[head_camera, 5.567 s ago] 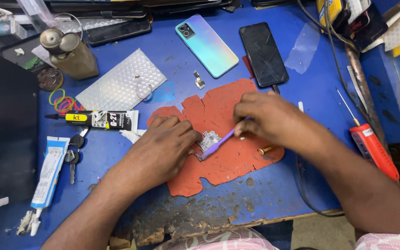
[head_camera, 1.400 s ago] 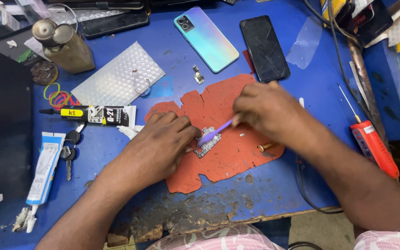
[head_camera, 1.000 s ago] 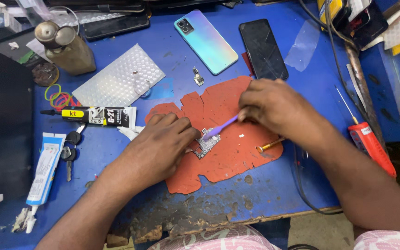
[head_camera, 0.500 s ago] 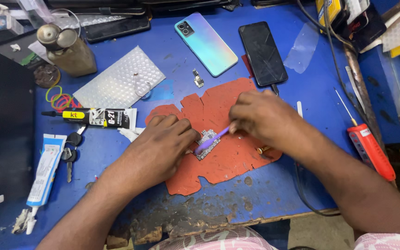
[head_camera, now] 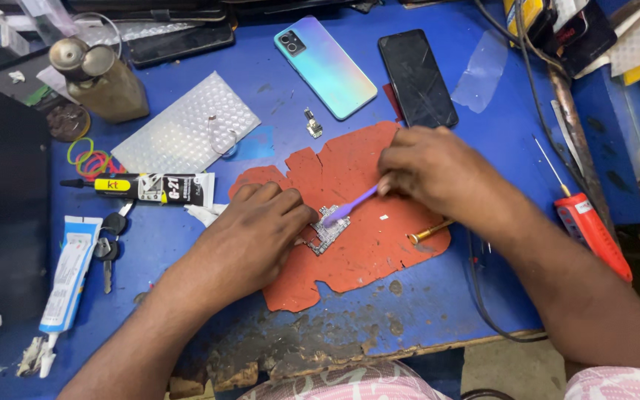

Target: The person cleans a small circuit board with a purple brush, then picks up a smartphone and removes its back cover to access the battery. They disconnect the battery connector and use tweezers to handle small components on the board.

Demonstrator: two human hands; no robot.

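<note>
My left hand [head_camera: 250,237] presses down on a small circuit board [head_camera: 327,230] that lies on a worn red mat [head_camera: 357,259] on the blue table. My right hand [head_camera: 438,174] grips a purple brush [head_camera: 351,207], whose head touches the board's upper edge. A brass-tipped tool [head_camera: 430,233] lies on the mat just below my right hand. Most of the board's left part is hidden under my left fingers.
A teal phone [head_camera: 326,65] and a black phone [head_camera: 416,78] lie beyond the mat. A black glue tube [head_camera: 150,187], white tube [head_camera: 68,274], keys [head_camera: 109,248], bubble wrap [head_camera: 187,130] and brass bottle [head_camera: 105,78] sit left. A red screwdriver [head_camera: 590,230] and cables lie right.
My right hand has swept the brush back and forth over the board, pulling right and returning. My left hand has kept the board pinned in place.
</note>
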